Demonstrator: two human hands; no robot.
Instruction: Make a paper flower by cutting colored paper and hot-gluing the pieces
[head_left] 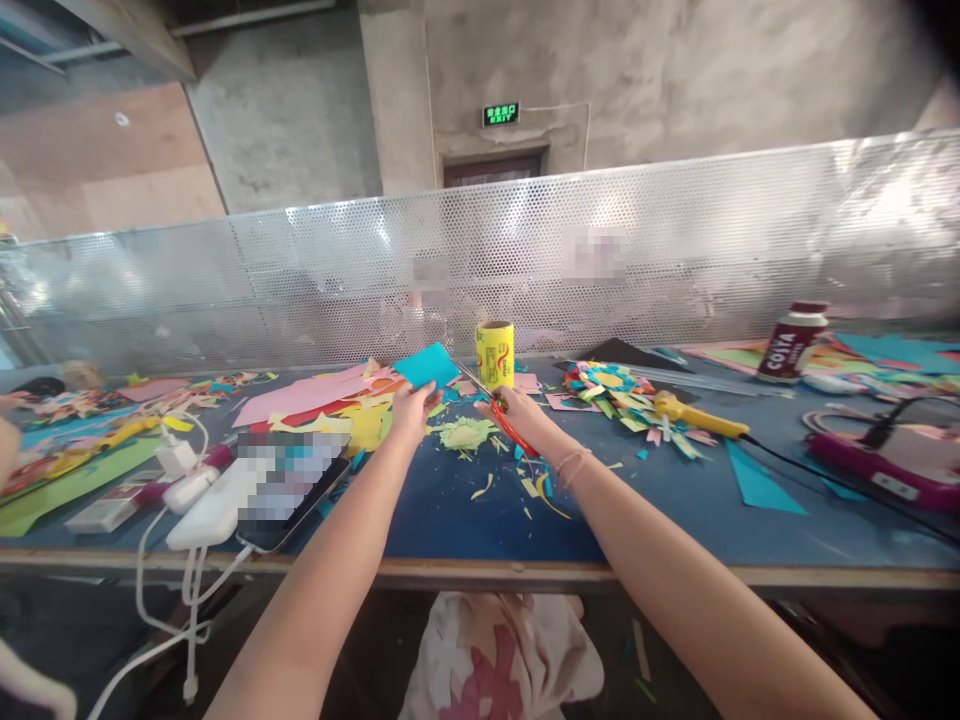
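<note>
My left hand [409, 409] is closed on the lower edge of a teal paper sheet [426, 365], holding it up above the blue worktable [450, 505]. My right hand [517, 412] grips red-handled scissors [504, 417], whose blades point up-left and meet the paper's right edge. A green and yellow paper flower [465, 433] lies on the table between my two hands, with small paper scraps scattered around it.
A yellow roll [495, 352] stands behind my hands. Pink, red and yellow sheets [315, 400] lie to the left, near a phone [289, 490] and a white power bank [214, 505] with cables. A yellow glue gun [697, 417], paper crafts, a bottle [791, 342] and a pink device [885, 465] sit right. A perforated metal screen backs the table.
</note>
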